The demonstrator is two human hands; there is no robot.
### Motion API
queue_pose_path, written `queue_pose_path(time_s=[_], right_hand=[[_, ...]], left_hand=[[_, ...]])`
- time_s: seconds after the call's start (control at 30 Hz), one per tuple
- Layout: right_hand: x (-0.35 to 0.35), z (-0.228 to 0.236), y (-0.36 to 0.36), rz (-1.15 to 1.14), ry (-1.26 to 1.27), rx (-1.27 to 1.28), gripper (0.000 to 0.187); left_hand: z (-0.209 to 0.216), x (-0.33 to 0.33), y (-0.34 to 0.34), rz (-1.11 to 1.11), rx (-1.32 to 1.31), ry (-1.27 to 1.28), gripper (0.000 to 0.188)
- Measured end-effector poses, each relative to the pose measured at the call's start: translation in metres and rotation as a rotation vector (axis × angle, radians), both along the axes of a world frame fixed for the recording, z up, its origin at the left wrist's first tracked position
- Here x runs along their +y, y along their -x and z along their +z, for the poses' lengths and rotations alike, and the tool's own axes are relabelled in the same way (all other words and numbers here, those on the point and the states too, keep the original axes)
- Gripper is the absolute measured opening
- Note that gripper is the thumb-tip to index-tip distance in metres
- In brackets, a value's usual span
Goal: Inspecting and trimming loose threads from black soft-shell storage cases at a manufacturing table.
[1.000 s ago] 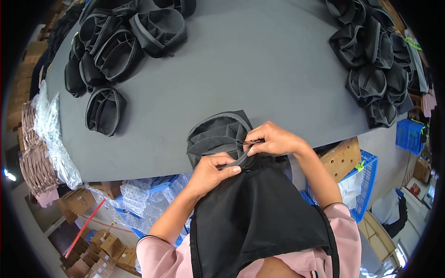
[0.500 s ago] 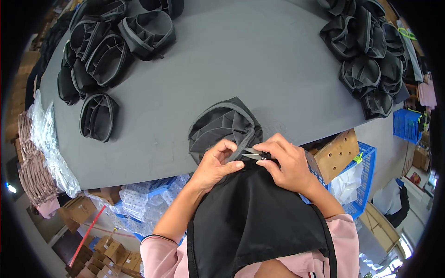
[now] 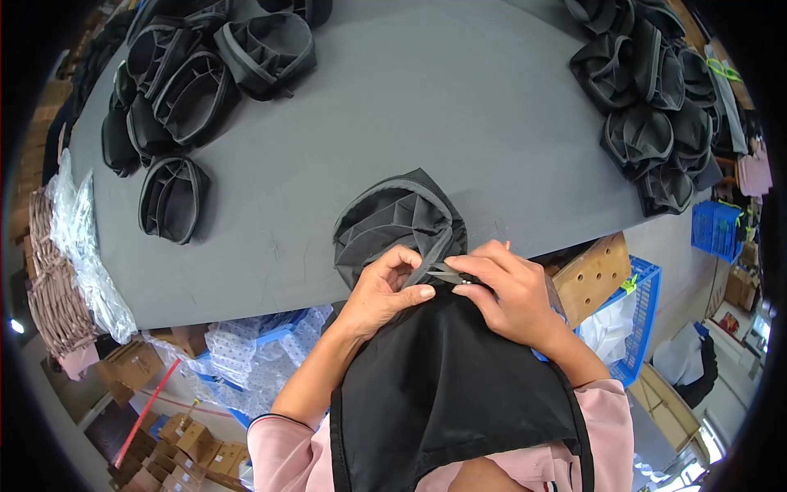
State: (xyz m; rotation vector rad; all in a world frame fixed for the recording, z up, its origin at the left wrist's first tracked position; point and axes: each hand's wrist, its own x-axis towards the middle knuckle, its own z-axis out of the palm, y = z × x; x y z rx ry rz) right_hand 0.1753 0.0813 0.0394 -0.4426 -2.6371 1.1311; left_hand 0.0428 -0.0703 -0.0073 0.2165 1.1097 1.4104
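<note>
At the table's near edge lies a black fabric pouch [image 3: 393,217] with folded dividers inside and a grey bound rim. My left hand [image 3: 381,295] pinches the pouch's near rim between thumb and fingers. In my right hand [image 3: 512,291] is a small pair of thread snips [image 3: 447,273], gripped between thumb and fingers. Its pointed blades lie apart against the rim, beside my left fingertips. Any thread between the blades is too small to make out.
Similar pouches are heaped on the grey table [image 3: 410,90], one pile [image 3: 193,94] far left and another [image 3: 643,131] far right. Below the right edge stands a blue crate [image 3: 639,328] beside a perforated brown board [image 3: 594,275]. Bubble wrap [image 3: 246,353] hangs at lower left.
The snips' blades have come slightly closer together at the rim, and my right fingers have curled a little. My left hand keeps its hold on the pouch.
</note>
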Motion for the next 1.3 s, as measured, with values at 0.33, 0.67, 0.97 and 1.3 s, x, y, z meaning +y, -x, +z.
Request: queue_pose_path(time_s=[0.33,0.67,0.97,1.3], right_hand=[[-0.013,-0.042,-0.002,-0.333,1.285,0.049,0.02],[-0.008,-0.03,-0.022,-0.331,0.446,-0.037,0.021],[-0.009,-0.027,-0.01,-0.227,0.548,0.077,0.022],[-0.012,-0.013,-0.011,-0.269,0.231,-0.018,0.02]], left_hand=[[0.021,0.005,-0.003,-0.047,0.0,0.234,0.034],[0.015,-0.006,0.002,0.121,-0.188,0.324,0.022],[0.027,0.004,-0.008,0.114,-0.082,0.325,0.02],[0.002,-0.002,-0.015,0.149,0.035,0.266,0.013]])
